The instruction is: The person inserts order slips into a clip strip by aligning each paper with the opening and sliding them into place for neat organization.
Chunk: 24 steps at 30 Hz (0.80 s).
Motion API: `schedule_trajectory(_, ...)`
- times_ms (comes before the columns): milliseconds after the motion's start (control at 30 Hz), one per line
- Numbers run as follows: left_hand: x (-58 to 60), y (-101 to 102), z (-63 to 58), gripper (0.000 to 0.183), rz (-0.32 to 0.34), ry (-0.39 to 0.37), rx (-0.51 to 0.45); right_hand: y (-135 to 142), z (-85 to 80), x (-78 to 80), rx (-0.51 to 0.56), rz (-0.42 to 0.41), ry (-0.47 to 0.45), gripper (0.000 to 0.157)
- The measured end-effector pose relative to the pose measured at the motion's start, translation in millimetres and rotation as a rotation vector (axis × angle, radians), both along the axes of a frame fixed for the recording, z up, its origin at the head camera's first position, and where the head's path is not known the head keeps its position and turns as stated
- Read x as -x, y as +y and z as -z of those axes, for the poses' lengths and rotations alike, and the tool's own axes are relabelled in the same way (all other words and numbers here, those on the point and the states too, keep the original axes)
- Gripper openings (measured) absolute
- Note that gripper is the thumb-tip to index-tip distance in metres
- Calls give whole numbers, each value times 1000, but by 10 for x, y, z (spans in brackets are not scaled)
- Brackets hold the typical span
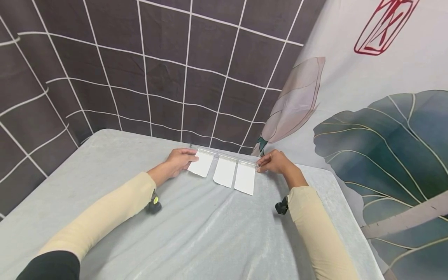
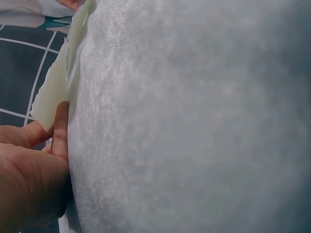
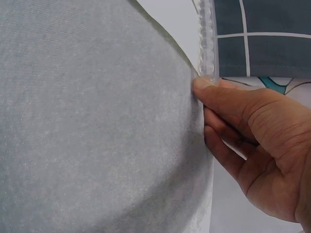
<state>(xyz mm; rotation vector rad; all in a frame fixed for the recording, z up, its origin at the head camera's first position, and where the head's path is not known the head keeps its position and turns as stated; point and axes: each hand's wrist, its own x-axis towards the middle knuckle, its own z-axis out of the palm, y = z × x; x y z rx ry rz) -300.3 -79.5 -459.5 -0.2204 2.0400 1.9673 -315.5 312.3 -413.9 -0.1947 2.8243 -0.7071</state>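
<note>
A clear plastic strip (image 1: 229, 158) lies along the far edge of the table, with three white paper cards hanging side by side from it toward me. My left hand (image 1: 177, 162) pinches the left card (image 1: 202, 164) near its upper outer corner, thumb on top; the left wrist view shows thumb and fingers at that paper (image 2: 52, 92). At the other end, my right hand (image 1: 275, 161) pinches the tip of the strip beside the right card (image 1: 244, 179). In the right wrist view the thumb presses on the ribbed clear strip (image 3: 207, 43). Between them hangs the middle card (image 1: 224, 173), touched by neither hand.
A pale grey cloth (image 1: 196, 233) with soft wrinkles covers the table. Behind its far edge hangs a dark curtain (image 1: 164, 77) with white grid lines. On the right is a white hanging (image 1: 339, 77) printed with large leaves.
</note>
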Motion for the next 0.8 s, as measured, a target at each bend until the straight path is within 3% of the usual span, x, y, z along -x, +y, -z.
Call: schedule_trajectory(800, -31, -5, -34, 58, 94, -1, -17, 2, 3, -10, 16, 2, -9, 28)
